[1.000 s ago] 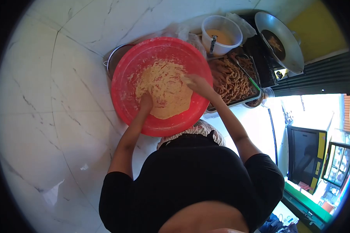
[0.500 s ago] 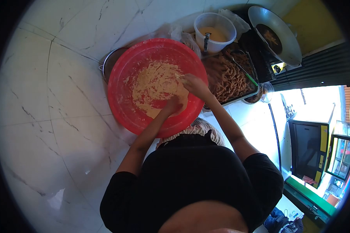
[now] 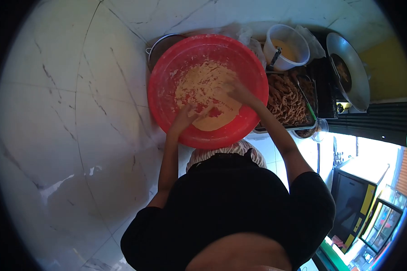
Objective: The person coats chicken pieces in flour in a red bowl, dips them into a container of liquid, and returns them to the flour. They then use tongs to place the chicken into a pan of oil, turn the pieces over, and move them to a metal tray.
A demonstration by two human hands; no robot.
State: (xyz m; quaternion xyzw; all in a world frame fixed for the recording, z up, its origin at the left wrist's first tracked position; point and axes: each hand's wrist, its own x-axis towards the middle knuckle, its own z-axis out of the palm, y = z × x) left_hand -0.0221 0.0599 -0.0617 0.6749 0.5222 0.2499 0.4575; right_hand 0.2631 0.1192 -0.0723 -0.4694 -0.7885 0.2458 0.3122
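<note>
A wide red basin (image 3: 160,106) holds loose, crumbly pale-yellow flour (image 3: 201,83), with the red bottom showing through in patches. My left hand (image 3: 183,119) is at the near left of the flour, fingers spread and nothing held. Over the right side of the flour is my right hand (image 3: 238,91), its fingers apart and slightly blurred. I see nothing gripped in it, though small bits between the fingers cannot be made out.
Right of the basin, a tray of brown fried strips (image 3: 287,99) holds green-handled tongs (image 3: 310,110). Behind it stand a white tub (image 3: 276,34) of yellowish contents and a large wok (image 3: 359,81). A metal-rimmed round vessel (image 3: 156,47) sits behind the basin's left side.
My hands have moved apart: the left went left toward the basin's side and its fingers opened, the right lies farther right. The view has shifted and turned, so the basin appears farther right.
</note>
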